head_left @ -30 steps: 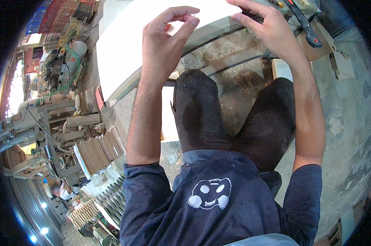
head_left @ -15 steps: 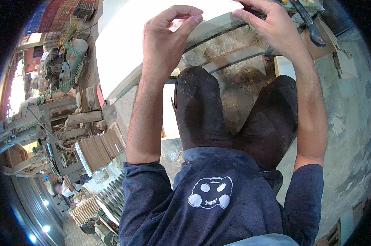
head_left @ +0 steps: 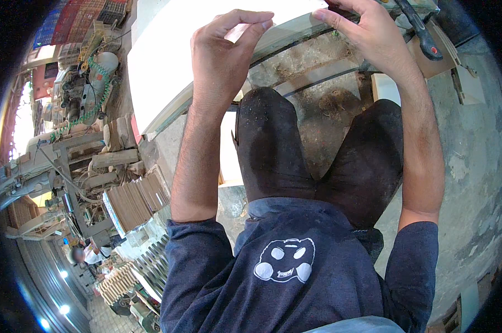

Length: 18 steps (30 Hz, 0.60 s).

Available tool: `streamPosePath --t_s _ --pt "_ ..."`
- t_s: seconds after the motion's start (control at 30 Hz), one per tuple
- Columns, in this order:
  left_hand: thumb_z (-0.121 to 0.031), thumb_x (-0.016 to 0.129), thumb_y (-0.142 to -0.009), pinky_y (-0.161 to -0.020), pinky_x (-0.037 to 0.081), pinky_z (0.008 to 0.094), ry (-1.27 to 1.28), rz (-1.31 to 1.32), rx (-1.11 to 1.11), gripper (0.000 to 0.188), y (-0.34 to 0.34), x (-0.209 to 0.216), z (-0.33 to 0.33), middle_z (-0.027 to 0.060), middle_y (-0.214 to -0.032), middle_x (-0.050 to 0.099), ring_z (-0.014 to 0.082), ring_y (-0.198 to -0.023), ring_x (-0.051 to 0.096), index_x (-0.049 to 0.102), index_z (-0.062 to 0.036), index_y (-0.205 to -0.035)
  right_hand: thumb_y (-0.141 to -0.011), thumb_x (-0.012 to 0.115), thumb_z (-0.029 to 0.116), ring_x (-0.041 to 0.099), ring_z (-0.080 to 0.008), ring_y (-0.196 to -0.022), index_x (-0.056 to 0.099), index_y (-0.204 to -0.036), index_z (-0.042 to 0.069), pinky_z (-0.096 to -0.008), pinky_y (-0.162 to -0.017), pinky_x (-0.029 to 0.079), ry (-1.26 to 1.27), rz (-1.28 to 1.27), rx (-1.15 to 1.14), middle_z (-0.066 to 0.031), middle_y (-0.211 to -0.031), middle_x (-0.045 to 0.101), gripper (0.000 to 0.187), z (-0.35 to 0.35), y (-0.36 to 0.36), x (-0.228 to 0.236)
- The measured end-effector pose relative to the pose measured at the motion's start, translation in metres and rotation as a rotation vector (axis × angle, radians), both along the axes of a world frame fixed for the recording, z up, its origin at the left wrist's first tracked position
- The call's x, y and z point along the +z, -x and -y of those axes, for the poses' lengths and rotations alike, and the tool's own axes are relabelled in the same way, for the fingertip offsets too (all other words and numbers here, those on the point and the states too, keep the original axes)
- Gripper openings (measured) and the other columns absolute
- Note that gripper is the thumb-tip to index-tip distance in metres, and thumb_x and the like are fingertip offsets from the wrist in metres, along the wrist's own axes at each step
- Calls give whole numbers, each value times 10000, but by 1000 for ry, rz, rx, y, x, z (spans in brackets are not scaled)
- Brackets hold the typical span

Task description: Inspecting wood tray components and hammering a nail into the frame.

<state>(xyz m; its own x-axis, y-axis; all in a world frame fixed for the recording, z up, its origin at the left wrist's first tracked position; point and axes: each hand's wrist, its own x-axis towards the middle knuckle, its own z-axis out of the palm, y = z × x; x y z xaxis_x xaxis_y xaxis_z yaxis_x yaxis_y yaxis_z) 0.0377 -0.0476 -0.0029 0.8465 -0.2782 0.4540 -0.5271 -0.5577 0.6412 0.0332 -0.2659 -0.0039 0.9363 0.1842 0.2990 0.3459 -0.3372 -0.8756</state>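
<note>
Both my hands are at the near edge of a bright white tabletop [head_left: 159, 83]. My left hand [head_left: 226, 47] is closed in a pinch, thumb and index fingertips together; anything between them is too small or washed out by glare to see. To its right, my right hand [head_left: 367, 36] has its thumb bent toward the fingers at the table's edge. The picture's top edge cuts off those fingers, and what they grip cannot be made out. Just right of that hand lies a tool with a black handle [head_left: 423, 41] and a red spot near its end.
Brown board pieces [head_left: 434, 55] lie below the table's right end. My knees [head_left: 267, 111] are close under the near edge. To the left stand a tank with a green coiled hose [head_left: 98, 83], wooden frames, and a stack of brown sheets [head_left: 134, 205]. A person [head_left: 92, 254] is far off, lower left.
Very little differs. My left hand has shifted slightly left, its thumb and index still together. The right hand stays at almost the same spot on the edge.
</note>
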Motion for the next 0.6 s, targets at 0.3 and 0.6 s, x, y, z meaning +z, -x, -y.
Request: streamPosePath --t_s 0.3,0.6 --pt "-110 645 -810 -691 500 278 17 86 2 87 -2 -7 1 75 -810 669 129 -764 629 695 -81 -876 -817 606 138 580 -170 -923 554 -1134 -32 -284 -832 440 -11 95 12 -151 -1059 620 363 1 -5 -9" --pt "-102 644 -813 -696 501 278 43 53 2 88 1 -6 0 79 -825 665 125 -776 623 691 -65 -878 -824 597 148 577 -162 -926 552 -1139 -29 -283 -829 440 16 -60 47 -152 -1049 624 365 1 10 18"
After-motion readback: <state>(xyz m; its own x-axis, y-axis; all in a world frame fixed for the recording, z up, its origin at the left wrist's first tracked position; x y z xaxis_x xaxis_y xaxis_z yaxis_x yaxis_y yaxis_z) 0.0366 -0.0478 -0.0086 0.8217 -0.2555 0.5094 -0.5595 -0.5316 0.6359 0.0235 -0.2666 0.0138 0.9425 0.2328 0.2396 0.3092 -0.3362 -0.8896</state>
